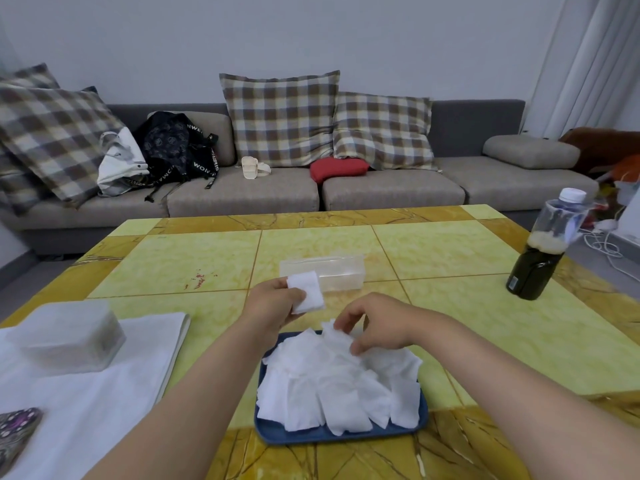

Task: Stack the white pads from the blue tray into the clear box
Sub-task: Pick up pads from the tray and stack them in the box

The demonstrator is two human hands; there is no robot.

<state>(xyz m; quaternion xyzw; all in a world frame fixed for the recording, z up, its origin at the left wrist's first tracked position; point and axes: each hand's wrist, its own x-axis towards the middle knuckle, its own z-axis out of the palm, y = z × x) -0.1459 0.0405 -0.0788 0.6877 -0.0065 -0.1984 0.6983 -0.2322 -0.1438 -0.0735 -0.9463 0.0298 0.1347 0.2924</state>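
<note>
A blue tray (301, 435) sits near the table's front edge, heaped with several white pads (337, 382). Beyond it stands a long clear box (341, 271). My left hand (272, 303) holds a small stack of white pads (307, 292) between thumb and fingers, above the table between tray and box. Over the far end of the heap, my right hand (375, 323) pinches the raised edge of a pad (334, 332) with its fingertips.
A frosted lidded container (67, 337) rests on a white cloth (104, 386) at the left. A patterned object (15, 434) lies at the bottom left. A dark bottle (540, 251) stands at the table's right edge. A sofa (394, 192) runs behind the table.
</note>
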